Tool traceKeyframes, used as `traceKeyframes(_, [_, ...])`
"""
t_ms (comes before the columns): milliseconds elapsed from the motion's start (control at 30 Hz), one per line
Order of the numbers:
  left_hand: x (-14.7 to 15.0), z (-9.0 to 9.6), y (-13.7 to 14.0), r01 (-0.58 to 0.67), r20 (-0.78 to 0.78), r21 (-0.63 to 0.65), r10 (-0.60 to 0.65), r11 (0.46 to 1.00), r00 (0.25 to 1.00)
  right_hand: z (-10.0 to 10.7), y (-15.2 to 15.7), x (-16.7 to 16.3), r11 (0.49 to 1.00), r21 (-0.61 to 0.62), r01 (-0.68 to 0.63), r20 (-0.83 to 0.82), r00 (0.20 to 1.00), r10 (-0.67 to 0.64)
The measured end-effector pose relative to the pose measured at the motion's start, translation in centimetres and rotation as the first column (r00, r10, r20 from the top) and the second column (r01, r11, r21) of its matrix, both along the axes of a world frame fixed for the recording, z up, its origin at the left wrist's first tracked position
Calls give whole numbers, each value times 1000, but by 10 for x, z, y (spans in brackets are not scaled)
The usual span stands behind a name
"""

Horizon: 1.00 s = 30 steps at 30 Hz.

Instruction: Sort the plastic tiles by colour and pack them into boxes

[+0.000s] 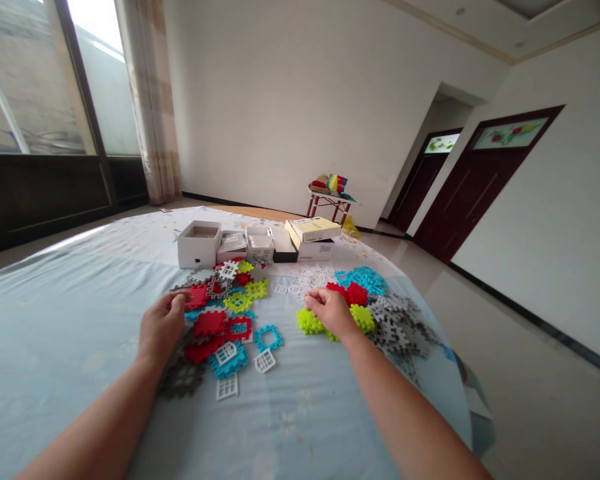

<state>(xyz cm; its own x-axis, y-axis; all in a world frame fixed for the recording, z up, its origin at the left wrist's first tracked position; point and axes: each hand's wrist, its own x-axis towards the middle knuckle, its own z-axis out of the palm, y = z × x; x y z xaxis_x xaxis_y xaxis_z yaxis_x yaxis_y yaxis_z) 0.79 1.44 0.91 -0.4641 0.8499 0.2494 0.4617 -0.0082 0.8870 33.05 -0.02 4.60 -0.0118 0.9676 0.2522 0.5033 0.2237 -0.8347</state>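
Observation:
At the left edge of a mixed heap of interlocking plastic tiles is my left hand (164, 321), its fingers closed next to a red tile (197, 297). Whatever they may hold is hidden. My right hand (331, 311) is closed in a pinch above lime-green tiles (310, 323); I cannot make out anything between its fingertips. Red tiles (357, 293) lie just behind that hand. Between my hands are a blue square frame (269, 339) and a white window piece (265, 361). Another white window piece (225, 353) rests on a blue tile (230, 368).
White window pieces (310, 277), blue tiles (365, 280) and grey tiles (403, 323) form separate piles on the right. Open boxes (200, 245) line the back, with a yellow-topped box (314, 229) at their right end. A cloth (80, 320) covers the round table.

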Motion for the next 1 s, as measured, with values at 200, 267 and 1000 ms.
traceKeyframes(200, [-2,-2,1,-1,-11,5,1,1000,1000,9,33,15,988,40,147,25,989,-148])
traceKeyframes(267, [-2,-4,2,-2,-11,8,2,1000,1000,6,26,10,991,49,123,38,991,-125])
traceKeyframes(1000, [-1,-9,-4,50,-12,25,-50,998,999,-38,-59,-54,841,196,-504,529,777,342])
